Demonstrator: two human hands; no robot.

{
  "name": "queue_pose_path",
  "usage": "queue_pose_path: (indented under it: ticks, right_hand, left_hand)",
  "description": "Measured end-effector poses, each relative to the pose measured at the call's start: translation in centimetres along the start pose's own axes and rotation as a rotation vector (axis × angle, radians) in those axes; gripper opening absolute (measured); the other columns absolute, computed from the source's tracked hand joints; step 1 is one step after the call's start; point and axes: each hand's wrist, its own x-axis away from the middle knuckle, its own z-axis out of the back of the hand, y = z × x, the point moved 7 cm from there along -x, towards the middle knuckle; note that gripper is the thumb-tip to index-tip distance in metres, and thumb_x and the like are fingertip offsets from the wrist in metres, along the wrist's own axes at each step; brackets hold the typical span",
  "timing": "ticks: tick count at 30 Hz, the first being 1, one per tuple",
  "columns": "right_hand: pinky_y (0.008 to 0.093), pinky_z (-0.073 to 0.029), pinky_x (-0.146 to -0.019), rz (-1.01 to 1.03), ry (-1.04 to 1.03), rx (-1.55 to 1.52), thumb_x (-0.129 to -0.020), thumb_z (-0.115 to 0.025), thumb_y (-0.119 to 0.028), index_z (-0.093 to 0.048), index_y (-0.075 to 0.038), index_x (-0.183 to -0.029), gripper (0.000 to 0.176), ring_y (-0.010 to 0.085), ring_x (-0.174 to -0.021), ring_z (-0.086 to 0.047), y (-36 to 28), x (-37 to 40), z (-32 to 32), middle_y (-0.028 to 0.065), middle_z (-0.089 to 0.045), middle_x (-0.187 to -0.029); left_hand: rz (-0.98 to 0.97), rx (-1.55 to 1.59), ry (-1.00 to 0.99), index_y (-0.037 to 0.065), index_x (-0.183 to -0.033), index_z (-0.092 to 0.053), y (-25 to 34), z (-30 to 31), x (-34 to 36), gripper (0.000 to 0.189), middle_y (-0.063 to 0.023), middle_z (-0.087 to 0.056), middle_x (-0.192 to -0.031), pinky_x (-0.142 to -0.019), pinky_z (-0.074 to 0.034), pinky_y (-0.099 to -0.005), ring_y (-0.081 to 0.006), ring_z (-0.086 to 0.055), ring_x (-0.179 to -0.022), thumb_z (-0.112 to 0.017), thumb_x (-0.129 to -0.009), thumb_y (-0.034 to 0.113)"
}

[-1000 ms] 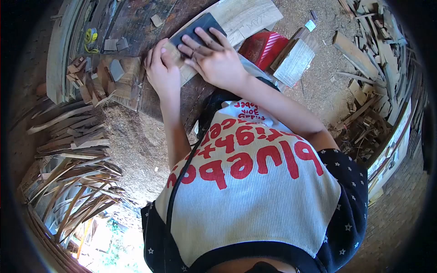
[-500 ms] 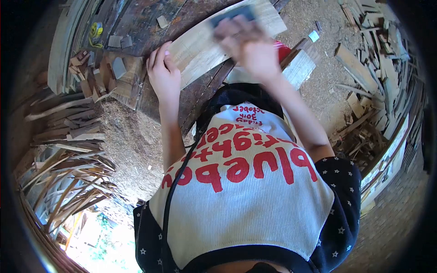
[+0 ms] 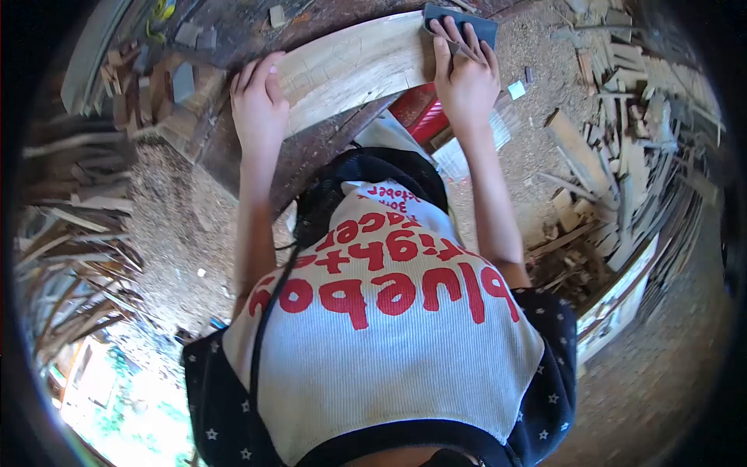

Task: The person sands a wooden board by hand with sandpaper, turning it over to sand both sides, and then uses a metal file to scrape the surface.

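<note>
A pale, slightly curved wooden board point(image 3: 354, 66) lies across a dark worktable, with pencil-like marks on its upper face. My left hand point(image 3: 261, 101) grips the board's left end, thumb on top and fingers over the far edge. At the right end, my right hand point(image 3: 469, 86) presses a dark grey sheet of sandpaper point(image 3: 485, 31) on the wood. The fingers lie over the sheet and part of it folds up between them. The sheet sticks out past the board's end.
Small wood offcuts point(image 3: 183, 82) and a yellow tape measure point(image 3: 162, 11) sit on the table point(image 3: 327, 132) at left. Beneath the board's right half shows a red object point(image 3: 420, 109). Scrap wood point(image 3: 576, 144) is heaped at right, thin strips point(image 3: 78, 226) at left, and sawdust covers the ground.
My right hand has slid the sandpaper to the board's right end, and its motion blur is gone. My left hand stays on the left end. The whole view has shifted slightly.
</note>
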Motion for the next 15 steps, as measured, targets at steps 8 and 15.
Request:
queue_pose_path:
  ticks: [8,15]
  right_hand:
    - [0.0408,-0.042,-0.092,0.046,-0.313,-0.312,-0.087,-0.058,-0.027,-0.067,-0.016,-0.101,0.02,0.0224,-0.102,-0.06,-6.9,1.0,1.1,0.0007,-0.061,-0.117]
    - [0.0404,-0.043,-0.093,0.005,-0.242,-0.214,-0.088,-0.057,-0.027,-0.068,-0.015,-0.101,0.021,0.0244,-0.108,-0.058,-8.1,1.4,1.3,0.0046,-0.066,-0.107]
  left_hand:
    - [0.039,-0.014,0.029,0.013,-0.105,-0.064,-0.9,-0.1,0.4,0.023,-0.0099,-0.062,-0.096,-0.086,-0.044,-0.0422,-0.0334,-0.056,-0.091,-0.049,-0.087,0.009]
    - [0.022,-0.001,0.037,0.013,-0.103,-0.065,-1.1,-0.4,0.1,0.022,-0.01,-0.063,-0.095,-0.086,-0.045,-0.0418,-0.0319,-0.058,-0.09,-0.051,-0.086,0.011]
